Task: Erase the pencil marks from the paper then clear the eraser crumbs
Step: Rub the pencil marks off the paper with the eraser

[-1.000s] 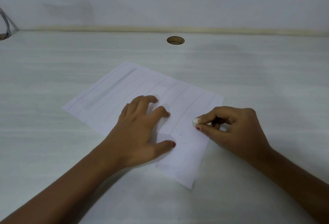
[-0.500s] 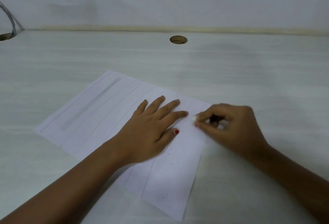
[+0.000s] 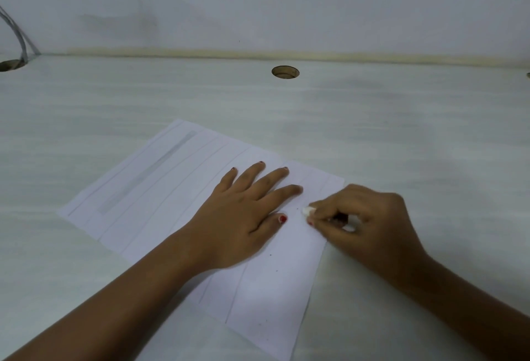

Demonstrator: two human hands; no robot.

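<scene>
A white sheet of paper [image 3: 160, 200] lies at an angle on the pale desk, with several straight pencil lines and one broad grey smudged band across it. My left hand [image 3: 243, 214] presses flat on the sheet, fingers straight and spread. My right hand [image 3: 361, 220] pinches a small white eraser [image 3: 307, 211] between thumb and forefinger, its tip on the paper near the right edge. A few dark eraser crumbs [image 3: 276, 270] dot the lower part of the sheet.
The desk [image 3: 401, 137] has a round cable hole [image 3: 285, 71] at the back centre and another [image 3: 10, 65] at the far left with grey cables [image 3: 20, 36] rising from it. A wall runs behind the desk.
The paper slid toward me and leftward under my left hand, whose fingers went from curled to flat and spread. My right hand kept the eraser near the paper's right edge.
</scene>
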